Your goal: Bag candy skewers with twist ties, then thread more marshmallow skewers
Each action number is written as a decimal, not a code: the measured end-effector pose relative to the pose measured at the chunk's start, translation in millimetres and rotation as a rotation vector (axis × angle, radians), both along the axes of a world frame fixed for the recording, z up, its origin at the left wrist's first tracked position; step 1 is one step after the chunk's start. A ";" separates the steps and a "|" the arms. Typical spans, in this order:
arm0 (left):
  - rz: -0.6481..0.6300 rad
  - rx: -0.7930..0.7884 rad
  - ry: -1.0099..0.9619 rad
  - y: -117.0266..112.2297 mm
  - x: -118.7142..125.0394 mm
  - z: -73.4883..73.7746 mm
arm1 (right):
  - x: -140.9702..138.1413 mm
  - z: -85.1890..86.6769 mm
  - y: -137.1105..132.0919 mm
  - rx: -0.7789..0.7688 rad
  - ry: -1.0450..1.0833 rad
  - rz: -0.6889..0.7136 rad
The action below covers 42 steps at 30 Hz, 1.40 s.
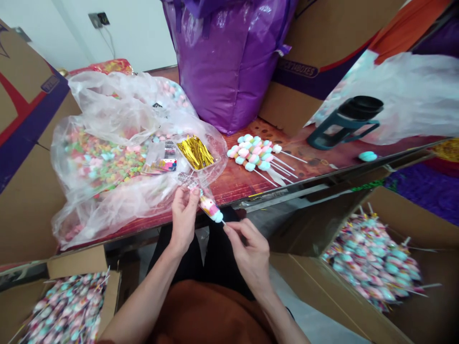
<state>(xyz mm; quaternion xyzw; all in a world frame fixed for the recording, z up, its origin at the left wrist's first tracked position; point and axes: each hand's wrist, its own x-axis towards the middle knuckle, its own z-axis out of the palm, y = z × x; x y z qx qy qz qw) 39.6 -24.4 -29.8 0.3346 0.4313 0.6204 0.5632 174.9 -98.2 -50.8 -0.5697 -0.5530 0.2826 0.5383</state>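
Between my hands is a marshmallow skewer [211, 208] in pastel colours, partly inside a clear printed bag [197, 184]. My left hand [184, 210] pinches the bag at its upper end. The fingers of my right hand [249, 246] are closed on the white stick at the lower end. Just beyond, a clear tray of gold twist ties [195, 152] stands beside a stack of flat printed bags [163, 160]. Several unwrapped marshmallow skewers [253, 152] lie on the red table [233, 188], their sticks pointing toward me.
Large plastic bags of colourful sweets [103, 157] cover the table's left side. A purple bag [229, 62] stands behind. A teal bottle holder [344, 122] and a loose blue marshmallow [367, 156] are at right. Cardboard boxes of wrapped skewers stand low left [113, 291] and right [308, 282].
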 end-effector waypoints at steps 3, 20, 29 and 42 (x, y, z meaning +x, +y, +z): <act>-0.032 -0.014 -0.003 -4.7 3.9 3.0 | -12.6 0.4 7.3 -0.008 0.036 -0.038; -0.179 -0.137 -0.141 -6.1 1.5 5.6 | -30.3 7.6 18.2 -0.376 0.788 0.063; -0.150 -0.145 -0.195 -2.6 -7.4 11.8 | -11.7 13.3 -1.1 -0.444 0.485 0.226; -0.226 -0.235 -0.136 -22.0 -2.7 8.5 | -30.4 10.4 15.1 -0.413 0.586 0.202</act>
